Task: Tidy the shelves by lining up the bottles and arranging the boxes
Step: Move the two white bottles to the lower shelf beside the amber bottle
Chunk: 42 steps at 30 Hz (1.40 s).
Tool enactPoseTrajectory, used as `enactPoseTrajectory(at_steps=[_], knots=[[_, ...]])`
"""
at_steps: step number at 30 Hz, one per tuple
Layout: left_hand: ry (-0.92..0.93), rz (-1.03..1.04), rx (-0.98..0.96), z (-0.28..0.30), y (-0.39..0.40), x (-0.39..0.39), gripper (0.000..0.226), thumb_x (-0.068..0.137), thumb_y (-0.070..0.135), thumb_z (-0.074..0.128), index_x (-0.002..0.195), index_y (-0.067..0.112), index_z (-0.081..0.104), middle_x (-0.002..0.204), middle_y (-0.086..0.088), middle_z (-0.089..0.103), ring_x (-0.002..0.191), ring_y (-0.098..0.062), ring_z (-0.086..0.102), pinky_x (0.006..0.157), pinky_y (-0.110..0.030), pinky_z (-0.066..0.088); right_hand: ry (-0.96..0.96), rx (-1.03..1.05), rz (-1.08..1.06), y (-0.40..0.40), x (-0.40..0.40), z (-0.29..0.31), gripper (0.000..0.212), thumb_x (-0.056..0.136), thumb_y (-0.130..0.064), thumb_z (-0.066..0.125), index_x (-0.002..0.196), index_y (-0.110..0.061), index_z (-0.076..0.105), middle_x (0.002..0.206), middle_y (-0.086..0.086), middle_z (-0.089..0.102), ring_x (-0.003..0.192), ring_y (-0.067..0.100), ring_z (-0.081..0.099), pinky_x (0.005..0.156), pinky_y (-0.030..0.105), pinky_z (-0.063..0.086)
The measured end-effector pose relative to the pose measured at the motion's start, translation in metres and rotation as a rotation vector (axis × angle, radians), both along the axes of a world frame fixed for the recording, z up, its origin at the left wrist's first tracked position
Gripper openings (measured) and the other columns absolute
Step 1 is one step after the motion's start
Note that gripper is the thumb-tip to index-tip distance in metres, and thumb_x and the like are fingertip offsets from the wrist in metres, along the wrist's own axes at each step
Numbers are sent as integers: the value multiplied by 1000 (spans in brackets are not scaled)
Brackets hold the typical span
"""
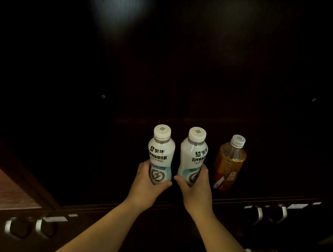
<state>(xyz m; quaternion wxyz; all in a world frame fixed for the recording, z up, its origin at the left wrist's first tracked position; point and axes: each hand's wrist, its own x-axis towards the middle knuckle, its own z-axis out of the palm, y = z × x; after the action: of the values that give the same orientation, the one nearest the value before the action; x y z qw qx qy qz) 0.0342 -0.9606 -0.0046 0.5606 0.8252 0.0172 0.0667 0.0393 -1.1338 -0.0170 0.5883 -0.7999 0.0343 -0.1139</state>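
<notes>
Two white bottles with white caps stand upright side by side on a dark shelf (254,197). My left hand (147,184) wraps the lower part of the left white bottle (161,150). The right white bottle (194,152) is gripped low down by my right hand (194,187). To their right an amber tea bottle (230,164) with a clear cap and an orange-red label stands alone, apart from both hands. No boxes show in this view.
The shelf recess behind the bottles is very dark. Below the shelf edge run dark cabinet fronts with silver handles at the lower left (40,228) and lower right (259,214). A reddish-brown wooden surface (4,190) lies at the far left.
</notes>
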Motion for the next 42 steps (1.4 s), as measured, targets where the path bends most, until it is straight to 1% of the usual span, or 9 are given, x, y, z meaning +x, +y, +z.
enactPoseTrajectory(at_steps=[6,10,15,21,26,30,34,38,42], knots=[[76,-76,-17,-1,8,-2,88,73,38,82,145,41,31,126,20,58,109,13,55,77,-6,45,13,26,-11,-1,-1,2,78,76,-33,84,129,-55,32,122,-21,59,101,-15,56,78,14,45],[64,-60,34,0,4,-2,79,75,39,82,140,44,36,125,23,58,109,13,54,79,-7,43,10,22,-6,-1,-1,0,80,76,-29,84,130,-56,31,126,-18,59,106,-9,58,81,15,46],[55,-50,18,0,2,0,79,73,37,85,138,41,41,124,19,60,108,12,56,77,-7,45,14,37,-6,-2,0,-1,81,77,-24,84,125,-60,29,123,-20,57,99,-25,52,68,1,43],[53,-77,-6,0,-3,4,80,66,32,89,131,43,45,121,16,63,104,10,59,76,-7,47,23,58,-5,-7,0,-3,81,77,-24,85,130,-54,32,125,-19,59,103,-17,56,75,8,46],[43,-99,9,-1,-9,5,84,64,36,89,134,40,44,121,17,62,106,7,60,82,-15,50,26,37,13,-19,1,0,83,76,-25,85,125,-60,28,124,-25,56,107,-17,52,81,10,41],[34,-105,16,0,-14,5,87,61,36,90,135,38,43,122,16,61,107,5,59,88,-22,50,31,40,37,-23,2,0,83,75,-21,86,126,-55,31,125,-22,57,108,-16,52,81,10,42],[32,-108,14,0,-17,6,86,62,35,90,132,42,42,121,17,61,104,10,57,85,-17,47,12,37,56,-24,2,0,89,72,-15,87,112,-73,32,122,-23,58,108,-17,53,78,5,44],[22,-114,40,-2,-15,5,93,62,37,90,139,39,38,127,17,57,110,7,54,86,-15,43,14,74,100,-24,-6,4,92,68,-18,90,133,-55,37,129,-24,59,117,-9,54,88,12,46],[28,-126,56,-4,-11,5,101,61,41,90,144,40,31,132,19,51,114,13,48,87,-13,40,25,69,46,-29,-27,-3,96,73,-29,87,140,-61,26,136,-40,42,121,-23,38,91,4,36]])
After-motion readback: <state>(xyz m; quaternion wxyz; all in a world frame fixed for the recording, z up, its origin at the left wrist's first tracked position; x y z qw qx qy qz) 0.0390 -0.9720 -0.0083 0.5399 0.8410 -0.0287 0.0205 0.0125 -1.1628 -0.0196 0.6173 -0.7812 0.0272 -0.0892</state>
